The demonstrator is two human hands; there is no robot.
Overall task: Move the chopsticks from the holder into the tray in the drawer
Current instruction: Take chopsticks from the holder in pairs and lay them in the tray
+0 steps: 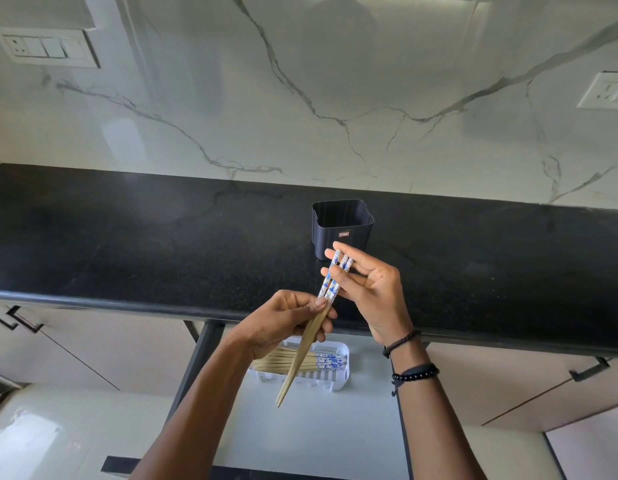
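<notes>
A small bunch of wooden chopsticks [306, 344] with blue-and-white patterned tops slants from upper right to lower left in front of the counter edge. My left hand [283, 323] grips the bunch at its middle. My right hand [368, 287] touches the patterned top ends with spread fingers. Behind my hands, the dark square holder [342, 225] stands on the counter and looks empty. Below, the white tray [340, 377] sits in the open drawer [321, 427] with several chopsticks [300, 362] lying across it, patterned ends to the right.
The black stone counter [127, 237] runs across the view under a white marble wall [300, 98] with switch plates at left and right. Cupboard fronts with dark handles [588, 370] flank the drawer. The drawer's dark side rails run beside my forearms.
</notes>
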